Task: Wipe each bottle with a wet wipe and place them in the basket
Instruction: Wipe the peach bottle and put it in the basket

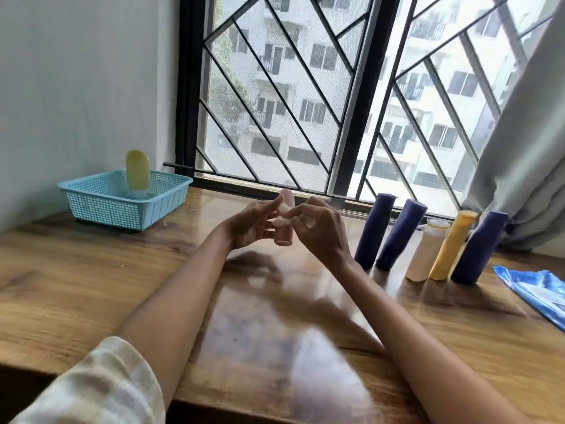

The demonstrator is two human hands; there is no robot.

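Holding: both hands up over the tabletop (91,289), a small pink bottle (284,231) between them.
Left hand (247,228): fingers curled round the pink bottle's side.
Right hand (321,231): fingers pinching at the bottle; a wipe cannot be made out.
Basket (122,200): blue, far left, yellow bottle (138,174) standing inside.
Waiting row: two purple bottles (374,231), a pale one (428,252), a yellow one (452,246), another purple (478,249).
Wipes pack (538,289): blue, right edge.

Desk (91,289) below the window (305,102), things at both ends.
Basket (122,203) far left holds one upright bottle (138,174); five bottles (434,246) stand in a row right, a wipes pack (532,286) beyond them.
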